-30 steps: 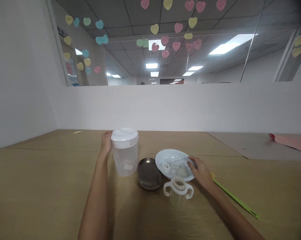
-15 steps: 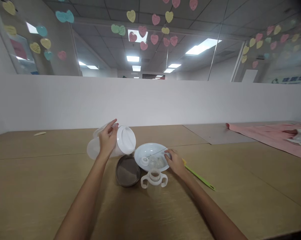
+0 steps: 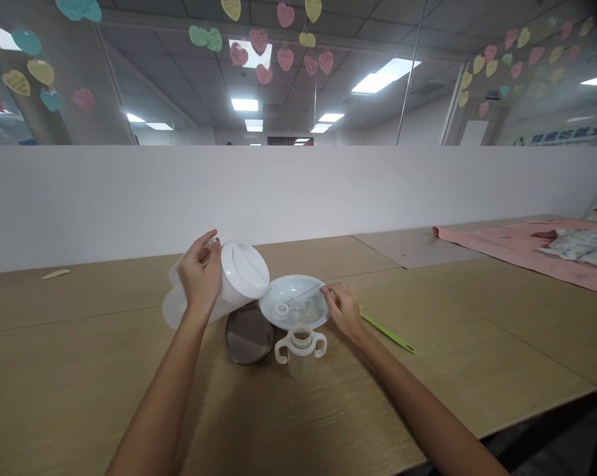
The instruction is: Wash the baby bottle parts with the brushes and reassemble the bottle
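Note:
My left hand (image 3: pixel 199 271) grips a translucent white pitcher (image 3: pixel 243 270), tilted with its lidded end toward a white bowl (image 3: pixel 291 284). The bowl holds a small white ring (image 3: pixel 280 311) and clear parts that are hard to make out. At the bowl's right rim my right hand (image 3: pixel 342 307) is closed, fingertips pinched on a thin stick that slants into the bowl. In front of the bowl stands a clear bottle with a white two-handled collar (image 3: pixel 301 342), its top open. A dark brown shallow dish (image 3: pixel 248 335) lies below the pitcher.
A green-handled tool (image 3: pixel 390 334) lies right of my right hand. Farther right are a pink cloth (image 3: pixel 506 244) and a patterned fabric (image 3: pixel 580 246). A small flat pale piece (image 3: pixel 56 274) lies at the left. A white wall (image 3: pixel 278 198) rises behind the table.
The view has shifted to the right. My right fingers have closed from a looser pose at the bowl's rim. My left hand still holds the pitcher tilted.

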A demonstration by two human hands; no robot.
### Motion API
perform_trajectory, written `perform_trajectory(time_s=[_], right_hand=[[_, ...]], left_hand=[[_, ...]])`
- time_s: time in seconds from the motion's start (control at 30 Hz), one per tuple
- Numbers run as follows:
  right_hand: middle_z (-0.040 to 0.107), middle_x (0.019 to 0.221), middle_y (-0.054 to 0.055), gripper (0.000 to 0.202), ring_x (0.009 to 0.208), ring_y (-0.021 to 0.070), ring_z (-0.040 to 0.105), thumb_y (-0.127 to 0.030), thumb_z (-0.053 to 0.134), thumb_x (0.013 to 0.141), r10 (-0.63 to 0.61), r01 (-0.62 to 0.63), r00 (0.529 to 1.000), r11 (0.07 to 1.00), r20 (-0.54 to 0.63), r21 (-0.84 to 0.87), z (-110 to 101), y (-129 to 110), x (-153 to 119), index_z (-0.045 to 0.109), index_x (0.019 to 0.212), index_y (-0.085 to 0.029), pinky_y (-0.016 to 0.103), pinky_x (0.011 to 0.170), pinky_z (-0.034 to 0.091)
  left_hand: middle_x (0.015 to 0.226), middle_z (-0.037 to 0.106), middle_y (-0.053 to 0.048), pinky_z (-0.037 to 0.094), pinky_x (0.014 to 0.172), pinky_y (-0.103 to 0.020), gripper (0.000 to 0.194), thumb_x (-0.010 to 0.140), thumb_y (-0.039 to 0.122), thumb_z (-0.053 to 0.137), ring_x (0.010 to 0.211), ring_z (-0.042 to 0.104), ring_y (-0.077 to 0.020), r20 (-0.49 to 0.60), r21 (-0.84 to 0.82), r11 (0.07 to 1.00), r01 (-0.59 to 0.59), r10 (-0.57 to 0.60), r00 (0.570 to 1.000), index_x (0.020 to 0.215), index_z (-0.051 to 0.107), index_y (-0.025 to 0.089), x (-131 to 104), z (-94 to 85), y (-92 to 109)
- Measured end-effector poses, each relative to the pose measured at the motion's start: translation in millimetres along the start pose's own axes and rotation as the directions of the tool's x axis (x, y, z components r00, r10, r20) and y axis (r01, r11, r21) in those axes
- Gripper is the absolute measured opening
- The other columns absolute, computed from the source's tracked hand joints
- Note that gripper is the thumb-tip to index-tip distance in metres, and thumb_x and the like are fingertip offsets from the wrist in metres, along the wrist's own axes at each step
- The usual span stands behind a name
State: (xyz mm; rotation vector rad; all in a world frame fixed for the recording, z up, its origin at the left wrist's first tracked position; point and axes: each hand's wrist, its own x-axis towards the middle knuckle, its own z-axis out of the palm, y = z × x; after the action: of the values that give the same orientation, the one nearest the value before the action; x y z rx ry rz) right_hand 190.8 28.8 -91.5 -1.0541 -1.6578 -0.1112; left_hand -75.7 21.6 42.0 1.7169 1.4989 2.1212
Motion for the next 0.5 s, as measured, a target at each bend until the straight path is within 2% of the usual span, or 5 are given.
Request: perform_trajectory(time_s=[0.13, 0.27, 0.37, 0.5], right_hand=[[0.055, 0.054, 0.001, 0.034, 0.056, 0.0135, 0.050, -0.026, 0.037, 0.089, -0.209, 0.219, 0.975, 0.960, -0.078, 0.173, -5, -23, -7, 0.053, 0.060, -0.019, 0.030, 0.065, 0.039], [0.050, 0.051, 0.002, 0.034, 0.049, 0.0135, 0.045, -0.032, 0.034, 0.087, -0.383, 0.409, 0.912, 0.864, -0.144, 0.294, 0, -39, -23, 0.053, 0.061, -0.019, 0.028, 0.050, 0.032], [0.049, 0.051, 0.002, 0.027, 0.048, 0.0135, 0.043, -0.032, 0.038, 0.084, -0.459, 0.475, 0.880, 0.839, -0.123, 0.265, 5, -46, -31, 0.054, 0.068, -0.018, 0.028, 0.048, 0.030], [0.050, 0.052, 0.001, 0.018, 0.048, 0.0130, 0.044, -0.024, 0.041, 0.082, -0.472, 0.474, 0.880, 0.861, -0.056, 0.184, 10, -47, -36, 0.054, 0.072, -0.019, 0.027, 0.048, 0.030]], left_hand=[[0.089, 0.067, -0.003, 0.049, 0.081, -0.030, 0.034, 0.080, 0.038, 0.052, 0.086, 0.063, -0.0178, 0.005, 0.018, 1.000, -0.022, 0.022, 1.000, 0.108, 0.064, 0.023, 0, 0.5, -1], [0.090, 0.068, -0.004, 0.048, 0.081, -0.030, 0.033, 0.081, 0.038, 0.051, 0.086, 0.063, -0.0180, 0.007, 0.062, 0.997, -0.044, 0.044, 0.999, 0.108, 0.064, 0.023, 0, 0.3, -2], [0.091, 0.068, -0.003, 0.047, 0.082, -0.030, 0.031, 0.083, 0.036, 0.049, 0.086, 0.063, -0.0176, 0.000, 0.094, 0.992, -0.087, 0.087, 0.996, 0.107, 0.064, 0.023, -1, -0.3, 1], [0.090, 0.068, -0.003, 0.047, 0.084, -0.031, 0.032, 0.083, 0.036, 0.049, 0.087, 0.063, -0.0178, -0.016, 0.125, 0.986, -0.111, 0.114, 0.993, 0.109, 0.063, 0.024, -3, -0.4, 5]])
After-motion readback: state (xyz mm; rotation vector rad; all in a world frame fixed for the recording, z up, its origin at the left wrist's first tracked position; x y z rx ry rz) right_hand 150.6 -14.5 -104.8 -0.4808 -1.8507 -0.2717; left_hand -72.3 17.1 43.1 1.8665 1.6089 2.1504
